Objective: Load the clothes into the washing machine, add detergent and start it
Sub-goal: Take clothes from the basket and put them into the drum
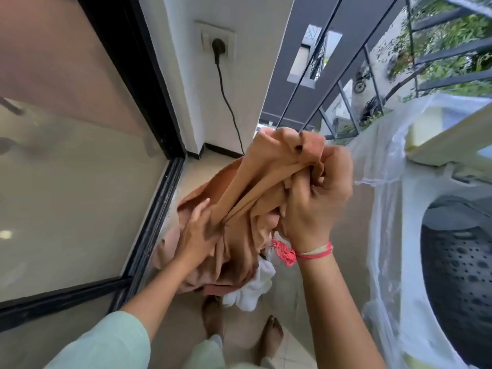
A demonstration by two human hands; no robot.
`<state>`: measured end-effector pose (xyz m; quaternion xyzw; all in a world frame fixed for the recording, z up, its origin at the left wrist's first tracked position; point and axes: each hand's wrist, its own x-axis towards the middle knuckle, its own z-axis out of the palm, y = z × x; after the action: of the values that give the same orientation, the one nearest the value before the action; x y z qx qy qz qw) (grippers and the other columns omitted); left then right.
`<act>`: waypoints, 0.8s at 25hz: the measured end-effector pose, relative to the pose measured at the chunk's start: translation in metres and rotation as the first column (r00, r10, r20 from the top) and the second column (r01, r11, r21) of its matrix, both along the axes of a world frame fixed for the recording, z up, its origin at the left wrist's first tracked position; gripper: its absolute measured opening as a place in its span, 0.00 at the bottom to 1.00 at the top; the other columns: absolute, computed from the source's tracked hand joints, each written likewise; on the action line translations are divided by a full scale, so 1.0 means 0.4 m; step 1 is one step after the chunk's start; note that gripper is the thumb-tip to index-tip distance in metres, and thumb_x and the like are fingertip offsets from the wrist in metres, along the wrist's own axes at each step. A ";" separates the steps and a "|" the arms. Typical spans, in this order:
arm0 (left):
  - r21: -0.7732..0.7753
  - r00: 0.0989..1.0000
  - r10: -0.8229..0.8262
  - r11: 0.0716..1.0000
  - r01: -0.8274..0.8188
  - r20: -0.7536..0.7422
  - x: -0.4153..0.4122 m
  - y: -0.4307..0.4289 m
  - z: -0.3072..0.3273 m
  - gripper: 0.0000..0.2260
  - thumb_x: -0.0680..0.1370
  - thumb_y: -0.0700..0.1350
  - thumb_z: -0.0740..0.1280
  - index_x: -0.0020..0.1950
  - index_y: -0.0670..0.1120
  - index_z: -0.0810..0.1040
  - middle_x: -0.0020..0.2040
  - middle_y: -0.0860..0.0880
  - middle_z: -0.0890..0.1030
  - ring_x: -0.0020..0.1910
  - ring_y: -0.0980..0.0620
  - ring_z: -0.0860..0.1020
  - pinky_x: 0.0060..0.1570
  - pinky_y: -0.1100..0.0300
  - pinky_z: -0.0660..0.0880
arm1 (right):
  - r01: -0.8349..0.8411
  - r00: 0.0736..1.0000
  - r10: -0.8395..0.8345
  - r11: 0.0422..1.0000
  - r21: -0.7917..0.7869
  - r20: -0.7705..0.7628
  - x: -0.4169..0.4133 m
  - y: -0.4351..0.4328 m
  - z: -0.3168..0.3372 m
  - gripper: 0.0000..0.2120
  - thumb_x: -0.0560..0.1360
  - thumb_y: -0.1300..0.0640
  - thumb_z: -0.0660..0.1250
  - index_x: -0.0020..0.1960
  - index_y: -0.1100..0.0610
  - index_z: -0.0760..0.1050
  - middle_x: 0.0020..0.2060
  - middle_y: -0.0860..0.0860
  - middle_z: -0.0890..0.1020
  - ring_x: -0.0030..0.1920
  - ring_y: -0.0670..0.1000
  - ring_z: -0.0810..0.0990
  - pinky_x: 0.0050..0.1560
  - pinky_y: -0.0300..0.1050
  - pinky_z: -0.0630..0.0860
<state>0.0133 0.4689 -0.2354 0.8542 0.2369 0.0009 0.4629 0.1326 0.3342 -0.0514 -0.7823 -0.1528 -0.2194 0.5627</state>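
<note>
An orange-brown garment (255, 182) hangs bunched in mid-air over the tiled floor. My right hand (316, 193) grips its upper end in a fist, raised high. Lower down, my left hand (199, 230) clutches the folds of the same cloth. Under it on the floor lies a pile of clothes, with a white piece (255, 283) and a pinkish piece (166, 251) showing. The top-loading washing machine (415, 235) stands at the right, wrapped in clear plastic, its lid (450, 137) raised and the dark perforated drum (463, 265) exposed.
A glass sliding door with a black frame (149, 230) fills the left. A plug and cable (221, 49) hang on the white wall behind. A dark metal railing (346, 97) closes the balcony. My bare feet (269, 336) stand on the tiles near the pile.
</note>
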 end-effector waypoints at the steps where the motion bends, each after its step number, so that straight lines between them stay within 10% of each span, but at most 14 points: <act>1: 0.011 0.998 -0.015 1.000 0.015 0.067 0.009 0.003 0.046 0.20 0.74 0.48 0.63 0.66 0.51 0.73 0.69 0.50 0.70 0.67 0.50 0.70 0.64 0.45 0.69 | 0.017 0.998 -0.019 1.000 0.021 0.061 0.007 -0.007 0.060 0.13 0.67 0.72 0.58 0.41 0.55 0.68 0.38 0.44 0.67 0.40 0.51 0.68 0.41 0.38 0.67; 7: -0.007 0.976 0.004 1.000 -0.003 0.219 0.040 -0.001 0.334 0.09 0.72 0.43 0.56 0.47 0.52 0.73 0.38 0.49 0.76 0.38 0.51 0.74 0.38 0.54 0.69 | -0.127 0.992 0.113 0.891 0.435 0.058 0.026 -0.096 0.309 0.03 0.72 0.59 0.59 0.44 0.53 0.70 0.40 0.40 0.70 0.42 0.37 0.69 0.48 0.31 0.67; 10: 0.111 0.956 -0.223 0.973 0.205 0.193 0.043 0.028 0.444 0.17 0.70 0.45 0.54 0.52 0.56 0.77 0.44 0.50 0.80 0.45 0.52 0.77 0.47 0.54 0.73 | -0.129 0.978 0.094 0.974 0.186 0.187 0.003 -0.146 0.452 0.08 0.67 0.59 0.62 0.35 0.52 0.63 0.28 0.42 0.65 0.30 0.38 0.63 0.34 0.30 0.62; 15: 0.363 0.909 0.037 0.909 -0.203 0.416 0.037 0.128 0.601 0.09 0.74 0.45 0.58 0.46 0.41 0.75 0.34 0.40 0.78 0.36 0.37 0.78 0.32 0.52 0.66 | 0.079 0.938 0.046 0.936 -0.342 0.343 0.009 -0.273 0.616 0.16 0.67 0.52 0.71 0.34 0.60 0.67 0.24 0.49 0.67 0.29 0.48 0.63 0.29 0.36 0.62; 20: 0.458 0.913 0.261 0.801 -0.386 0.314 -0.002 0.180 0.638 0.08 0.78 0.42 0.58 0.51 0.42 0.75 0.45 0.33 0.80 0.44 0.32 0.78 0.37 0.50 0.70 | -0.330 0.928 0.373 0.816 -0.475 -0.004 -0.073 -0.287 0.640 0.18 0.67 0.58 0.74 0.30 0.51 0.65 0.22 0.41 0.70 0.27 0.39 0.68 0.30 0.31 0.63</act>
<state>0.0126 0.5407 0.0197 0.8860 0.3146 0.2439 0.2378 0.1032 0.2193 0.2046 -0.8423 -0.3676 -0.1030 0.3806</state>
